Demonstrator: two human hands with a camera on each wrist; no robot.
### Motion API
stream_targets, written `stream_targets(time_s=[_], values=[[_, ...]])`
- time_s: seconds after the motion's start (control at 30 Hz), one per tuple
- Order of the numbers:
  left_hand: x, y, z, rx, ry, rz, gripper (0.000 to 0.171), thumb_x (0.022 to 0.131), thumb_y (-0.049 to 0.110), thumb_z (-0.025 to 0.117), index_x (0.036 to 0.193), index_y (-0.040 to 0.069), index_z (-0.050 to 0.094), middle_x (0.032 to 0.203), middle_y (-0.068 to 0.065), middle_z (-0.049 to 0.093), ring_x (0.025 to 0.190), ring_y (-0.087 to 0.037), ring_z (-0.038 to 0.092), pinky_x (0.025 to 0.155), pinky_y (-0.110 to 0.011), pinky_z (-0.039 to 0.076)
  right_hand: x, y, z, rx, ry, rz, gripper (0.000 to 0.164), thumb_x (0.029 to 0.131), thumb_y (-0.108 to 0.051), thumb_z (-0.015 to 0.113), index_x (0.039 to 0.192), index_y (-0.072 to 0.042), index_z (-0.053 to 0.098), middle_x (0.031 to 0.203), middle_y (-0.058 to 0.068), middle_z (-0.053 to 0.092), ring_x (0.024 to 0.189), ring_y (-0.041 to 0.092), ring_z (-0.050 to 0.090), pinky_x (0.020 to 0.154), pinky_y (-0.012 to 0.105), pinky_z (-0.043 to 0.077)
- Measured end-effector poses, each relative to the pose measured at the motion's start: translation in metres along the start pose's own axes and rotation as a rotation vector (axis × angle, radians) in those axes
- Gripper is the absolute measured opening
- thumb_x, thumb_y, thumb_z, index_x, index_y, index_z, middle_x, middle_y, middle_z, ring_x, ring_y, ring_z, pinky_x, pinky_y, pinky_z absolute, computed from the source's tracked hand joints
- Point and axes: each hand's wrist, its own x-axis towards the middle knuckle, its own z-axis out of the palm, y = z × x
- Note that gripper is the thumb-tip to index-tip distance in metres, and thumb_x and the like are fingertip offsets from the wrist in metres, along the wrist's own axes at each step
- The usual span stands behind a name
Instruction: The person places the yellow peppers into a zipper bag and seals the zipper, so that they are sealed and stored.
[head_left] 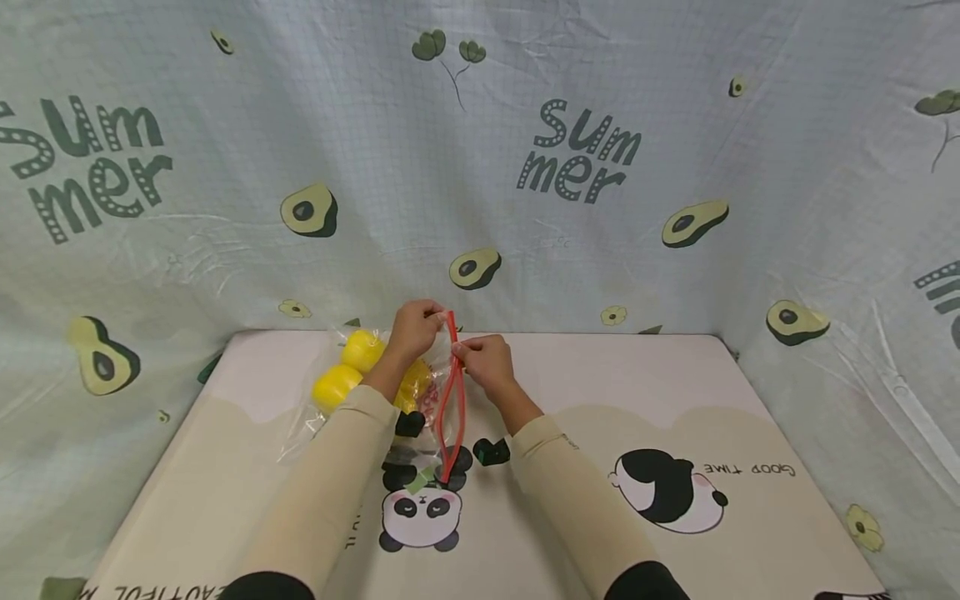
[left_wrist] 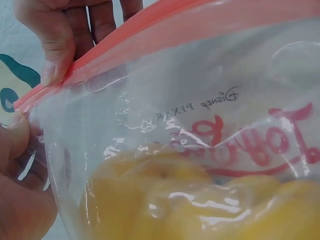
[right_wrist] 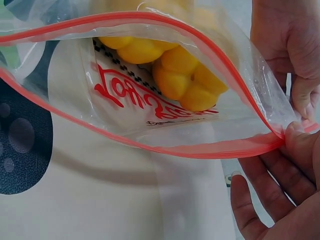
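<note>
A clear plastic zip bag (right_wrist: 135, 107) with a red zip strip (head_left: 450, 400) and red lettering holds several yellow, lobed pieces that look like bell peppers (right_wrist: 190, 80). My left hand (head_left: 417, 327) pinches the bag's far corner at the end of the strip. Just beside it, my right hand (head_left: 489, 362) pinches the strip between thumb and index finger, its other fingers loose underneath. In the right wrist view the two red edges meet under the right thumb (right_wrist: 300, 140) and gape apart towards the near end. The peppers lie on the left side, partly behind the left wrist.
The bag is over a pale table mat (head_left: 555, 517) printed with a panda face (head_left: 422, 517) and a dog face (head_left: 667, 492). Behind the table's far edge hangs a light curtain (head_left: 390, 167) with avocado prints.
</note>
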Motion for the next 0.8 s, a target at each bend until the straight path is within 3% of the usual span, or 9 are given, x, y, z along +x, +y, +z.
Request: stream_targets(time_s=[0.8], values=[[-0.0008,-0.0006,-0.0001,-0.003,0.009,-0.002,0.027,0.109,0.018,0.054,0.109,-0.002,0.071,0.102,-0.016,0.065,0.094,-0.028,0.057,0.086,-0.036,0.051,-0.0038,0.0016,0.0019,-0.032,0.003,0.021,0.023,0.099,-0.026,0.071,0.101,-0.006,0.083,0.087,0.007,0.077,0.075,0.017,0.063,0.062,0.025,0.050]])
